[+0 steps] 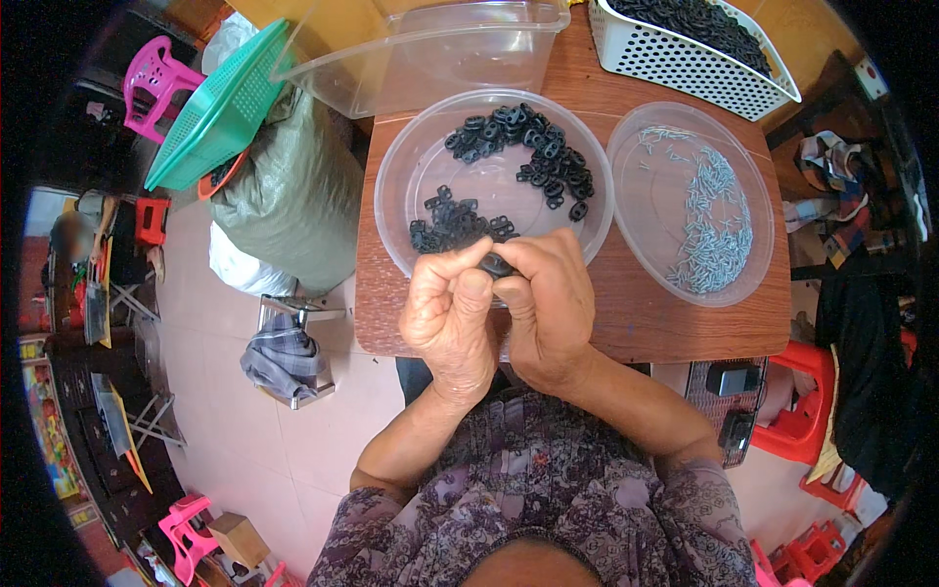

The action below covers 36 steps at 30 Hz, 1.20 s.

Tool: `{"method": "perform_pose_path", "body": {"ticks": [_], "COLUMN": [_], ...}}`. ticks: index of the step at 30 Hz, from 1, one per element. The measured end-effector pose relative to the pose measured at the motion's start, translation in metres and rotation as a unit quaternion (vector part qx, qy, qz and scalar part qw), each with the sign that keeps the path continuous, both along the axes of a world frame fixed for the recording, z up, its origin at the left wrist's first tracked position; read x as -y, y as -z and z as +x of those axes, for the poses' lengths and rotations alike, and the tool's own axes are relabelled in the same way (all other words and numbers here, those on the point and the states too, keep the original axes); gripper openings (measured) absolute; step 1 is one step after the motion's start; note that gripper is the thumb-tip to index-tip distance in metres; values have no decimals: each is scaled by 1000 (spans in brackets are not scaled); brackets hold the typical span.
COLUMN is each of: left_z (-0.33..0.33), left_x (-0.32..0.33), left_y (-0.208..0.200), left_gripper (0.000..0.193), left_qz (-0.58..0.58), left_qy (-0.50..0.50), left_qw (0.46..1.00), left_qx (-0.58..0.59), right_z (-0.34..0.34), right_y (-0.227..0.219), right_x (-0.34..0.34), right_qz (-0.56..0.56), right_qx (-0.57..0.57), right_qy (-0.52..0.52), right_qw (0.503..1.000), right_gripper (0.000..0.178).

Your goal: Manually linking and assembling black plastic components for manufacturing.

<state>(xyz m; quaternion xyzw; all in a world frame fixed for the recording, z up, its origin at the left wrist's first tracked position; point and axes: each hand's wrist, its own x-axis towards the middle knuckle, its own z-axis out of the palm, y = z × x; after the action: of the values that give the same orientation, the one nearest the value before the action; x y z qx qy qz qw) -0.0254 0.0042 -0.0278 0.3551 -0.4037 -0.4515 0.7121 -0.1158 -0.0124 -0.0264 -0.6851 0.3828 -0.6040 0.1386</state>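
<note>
My left hand (448, 311) and my right hand (550, 305) meet over the near edge of a round clear plastic tub (389, 186). Between their fingertips they pinch a small black plastic part (496, 264), mostly covered by the fingers. Inside the tub lie loose black plastic parts with holes, in a pile at the far side (509, 129), one at the right (558, 174) and one at the near left (448, 221). Right of the tub, a round clear lid or shallow tray (641, 210) holds many small silvery screws (719, 220).
A white perforated basket (685, 83) full of black pieces stands at the table's far right. Behind the tub is a clear plastic bin (460, 54). Left of the wooden table (665, 338) are a stuffed sack (293, 196), green baskets (217, 110) and a stool with cloth (284, 357).
</note>
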Motion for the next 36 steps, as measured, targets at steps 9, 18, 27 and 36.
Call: {"method": "perform_pose_path", "body": {"ticks": [9,18,27,36], "left_z": [-4,-4,-4,-3], "left_x": [-10,-18,-15,-14], "left_y": [-10,-12,-6,-11], "left_gripper": [26,25,26,23], "left_qz": [22,29,23,51], "left_qy": [-24,-8,-48,36], "left_qw": [999,998,998,990], "left_qx": [-11,-51,29,125], "right_z": [5,7,9,-13], "right_y": [-5,-3,2,0], "right_x": [-10,-11,-5,-13], "right_qz": [29,15,-29,72], "right_qx": [33,92,62,70], "right_qy": [-17,-34,-10,10], "right_qw": [999,995,998,995], "right_gripper": [22,22,20,15]}}
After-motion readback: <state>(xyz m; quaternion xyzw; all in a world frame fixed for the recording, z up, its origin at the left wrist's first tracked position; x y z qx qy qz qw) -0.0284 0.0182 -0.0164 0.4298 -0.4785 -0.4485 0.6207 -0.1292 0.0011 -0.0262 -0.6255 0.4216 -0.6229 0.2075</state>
